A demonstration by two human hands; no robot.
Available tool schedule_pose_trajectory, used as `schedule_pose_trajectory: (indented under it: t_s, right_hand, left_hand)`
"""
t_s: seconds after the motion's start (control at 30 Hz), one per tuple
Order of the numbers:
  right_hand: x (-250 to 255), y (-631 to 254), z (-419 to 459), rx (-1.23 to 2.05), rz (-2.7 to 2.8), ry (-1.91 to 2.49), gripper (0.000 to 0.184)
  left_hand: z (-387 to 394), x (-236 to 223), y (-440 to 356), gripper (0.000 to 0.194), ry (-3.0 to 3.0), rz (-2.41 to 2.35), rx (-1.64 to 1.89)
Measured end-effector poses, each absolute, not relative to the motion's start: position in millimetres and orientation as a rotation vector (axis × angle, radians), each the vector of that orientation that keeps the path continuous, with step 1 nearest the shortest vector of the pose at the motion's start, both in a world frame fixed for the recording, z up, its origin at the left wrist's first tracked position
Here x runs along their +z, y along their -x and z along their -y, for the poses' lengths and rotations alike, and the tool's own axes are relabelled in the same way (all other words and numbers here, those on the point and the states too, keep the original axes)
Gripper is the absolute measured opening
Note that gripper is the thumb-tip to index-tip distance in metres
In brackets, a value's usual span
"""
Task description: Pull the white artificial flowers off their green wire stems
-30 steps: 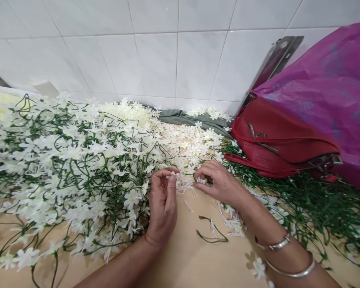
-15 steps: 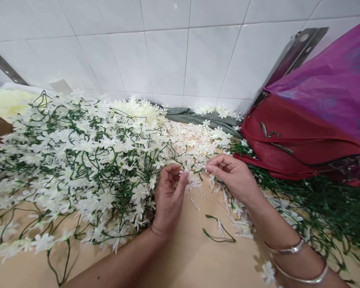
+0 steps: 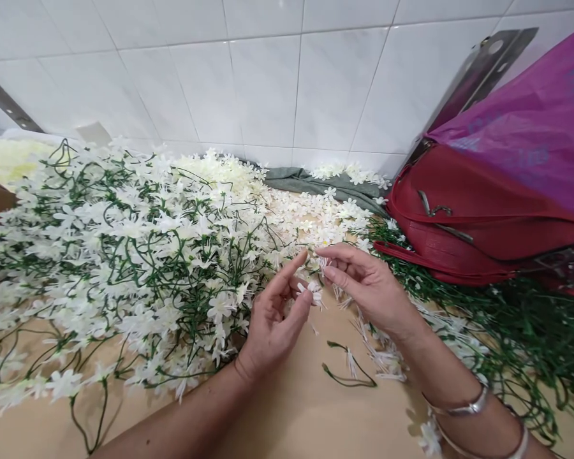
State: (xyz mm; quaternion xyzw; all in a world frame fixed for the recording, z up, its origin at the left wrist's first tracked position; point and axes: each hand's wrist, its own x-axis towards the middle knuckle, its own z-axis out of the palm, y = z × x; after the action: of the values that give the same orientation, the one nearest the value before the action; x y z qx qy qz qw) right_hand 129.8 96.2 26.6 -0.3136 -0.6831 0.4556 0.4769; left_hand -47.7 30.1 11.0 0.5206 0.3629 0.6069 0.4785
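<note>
My left hand (image 3: 282, 312) is closed on a small white artificial flower (image 3: 312, 293), held near the thumb tip, while its index finger points up. Close by on the right, my right hand (image 3: 368, 284) pinches a thin bunch of white stamens (image 3: 323, 262) between thumb and index finger. Both hands hover over the tan tabletop (image 3: 296, 395). Left of them rises a big heap of white artificial flowers on green stems (image 3: 172, 255). Loose white stamens (image 3: 382, 357) lie below my right hand, and a bent green stem (image 3: 349, 382) rests nearer to me.
Against the tiled wall (image 3: 268, 89) lies a grey-green cloth (image 3: 306, 182). A red bag (image 3: 459, 204) and a purple plastic bag (image 3: 526, 127) stand at the right, above a pile of green stems (image 3: 516, 319). Loose white petals (image 3: 306, 213) cover the tabletop beyond my hands.
My left hand has shifted slightly right and its index finger has straightened upward. The flower by its thumb shows more plainly. My right hand has moved a little left, stamens still pinched.
</note>
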Motion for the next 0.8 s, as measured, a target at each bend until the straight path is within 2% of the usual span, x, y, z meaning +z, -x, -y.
schedule_pose_trajectory:
  t_s: [0.4,0.6,0.73,0.8]
  right_hand:
    - [29,-124,-95,0.955,1.843,0.736,0.039]
    - [29,-127,-99,1.152,1.560,0.862,0.025]
    - [30,-125,-97,1.300,1.445,0.846,0.013]
    - [31,-123,-97,1.299,1.447,0.832,0.012]
  left_hand:
    - [-33,4,48,0.044,-0.964,-0.782,1.437]
    - [-34,11,44,0.041,-0.972,-0.843,1.449]
    - [-38,11,38,0.019,-0.951,-0.964,1.565]
    - [-39,9,36,0.021,-0.918,-1.013,1.593]
